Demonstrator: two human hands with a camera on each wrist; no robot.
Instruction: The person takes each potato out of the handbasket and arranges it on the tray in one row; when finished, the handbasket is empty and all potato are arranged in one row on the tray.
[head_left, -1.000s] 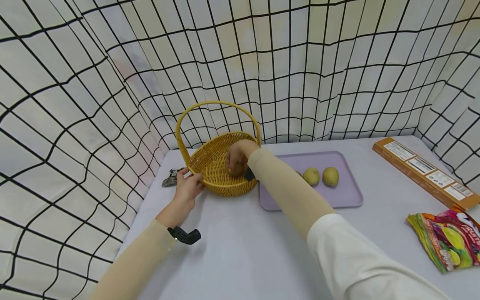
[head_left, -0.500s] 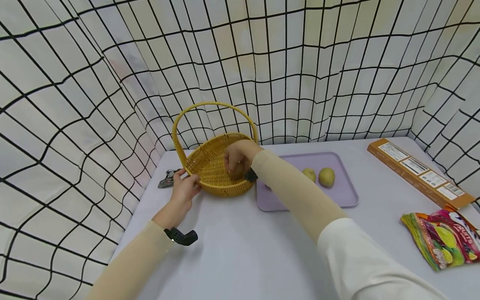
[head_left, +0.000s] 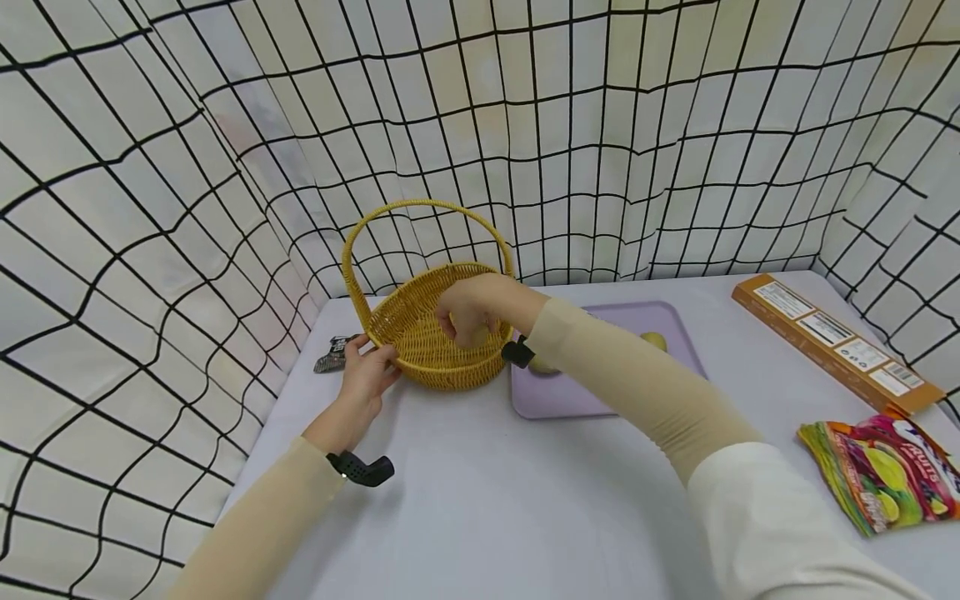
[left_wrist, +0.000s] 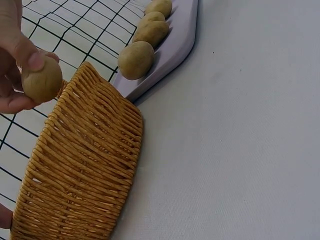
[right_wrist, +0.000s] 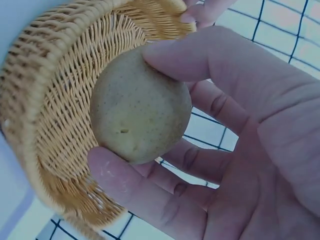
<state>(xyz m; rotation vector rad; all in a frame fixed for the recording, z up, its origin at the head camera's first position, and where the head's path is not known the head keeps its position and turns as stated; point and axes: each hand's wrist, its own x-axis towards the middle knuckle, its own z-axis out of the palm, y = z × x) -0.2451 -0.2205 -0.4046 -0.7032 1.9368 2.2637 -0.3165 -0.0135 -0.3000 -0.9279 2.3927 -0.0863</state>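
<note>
A yellow wicker basket (head_left: 420,333) with a tall hoop handle stands at the back left of the table. My left hand (head_left: 365,379) grips its rim at the left front; in the right wrist view those fingers (right_wrist: 207,12) are at the rim's far edge. Above the basket opening, my right hand (head_left: 472,312) pinches a round, pale brown potato (right_wrist: 142,107) between thumb and fingers. The left wrist view has this potato (left_wrist: 42,80) held by the rim. More potatoes (left_wrist: 136,60) lie in a row on a lilac tray (head_left: 570,408), partly hidden by my right arm.
A small black packet (head_left: 333,354) lies left of the basket. To the right are a long orange-brown box (head_left: 836,342) and a colourful fruit-print bag (head_left: 885,471). Black netting (head_left: 570,133) over white cloth encloses the table's back and sides.
My right hand has risen a little within the basket with the potato in it, and its forearm has swung right across the tray. My left hand stays at the rim.
</note>
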